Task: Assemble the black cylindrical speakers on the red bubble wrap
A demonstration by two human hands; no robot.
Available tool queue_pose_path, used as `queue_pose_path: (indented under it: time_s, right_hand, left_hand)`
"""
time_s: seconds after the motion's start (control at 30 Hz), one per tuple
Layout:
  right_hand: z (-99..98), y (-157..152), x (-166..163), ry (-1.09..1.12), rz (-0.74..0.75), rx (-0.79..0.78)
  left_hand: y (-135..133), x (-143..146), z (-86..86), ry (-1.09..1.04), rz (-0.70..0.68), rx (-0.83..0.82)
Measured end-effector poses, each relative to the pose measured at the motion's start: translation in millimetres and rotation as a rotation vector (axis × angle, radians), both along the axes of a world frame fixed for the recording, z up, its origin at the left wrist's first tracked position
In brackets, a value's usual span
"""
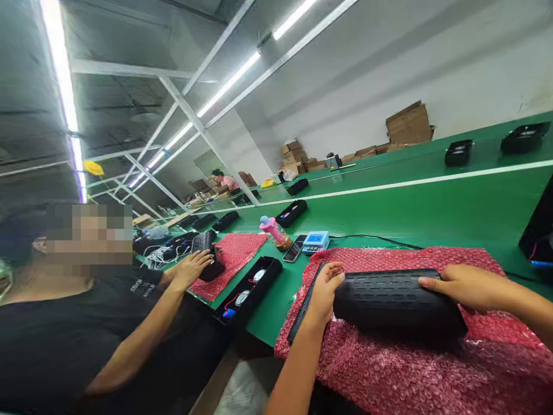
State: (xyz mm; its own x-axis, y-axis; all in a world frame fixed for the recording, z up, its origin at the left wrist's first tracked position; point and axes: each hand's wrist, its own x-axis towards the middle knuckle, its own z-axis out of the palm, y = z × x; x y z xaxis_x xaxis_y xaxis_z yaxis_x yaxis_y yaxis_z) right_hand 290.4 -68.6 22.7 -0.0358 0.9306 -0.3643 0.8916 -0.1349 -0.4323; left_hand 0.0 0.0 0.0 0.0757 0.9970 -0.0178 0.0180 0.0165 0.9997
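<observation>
A long black speaker casing (389,297) with a grooved, slotted surface rests, slightly tilted, over red bubble wrap (380,369). My left hand (325,288) is closed at its left end, the thumb against the edge and the fingers curled. At the other end my right hand (460,286) grips the casing, thumb on top and fingers hidden behind. Another flat black part (301,308) lies on the wrap, partly covered by my left hand; I cannot tell whether the two pieces are joined.
Left of me a co-worker's hand (194,268) rests on another black casing. Between us lies an open casing (248,291) with round drivers and wires. A blue device (317,242), a phone (295,249) and a pink bottle (275,231) stand behind on the green table (389,222).
</observation>
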Motion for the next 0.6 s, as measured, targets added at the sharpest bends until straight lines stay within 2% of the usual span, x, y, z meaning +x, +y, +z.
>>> queue_pose_path:
  time_s: [0.13, 0.37, 0.6]
  right_hand:
    - [-9.1, 13.0, -9.3, 0.003, -0.011, 0.139]
    - [-21.7, 25.9, -35.4, 0.366, 0.038, 0.33]
    - [-42.1, 40.0, -57.8, 0.637, -0.108, 0.479]
  left_hand:
    - [12.8, -12.1, -8.8, 0.074, -0.062, -0.01]
    - [29.8, -19.5, -8.4, 0.154, -0.124, -0.036]
    - [29.7, -20.5, -2.8, 0.208, -0.147, -0.05]
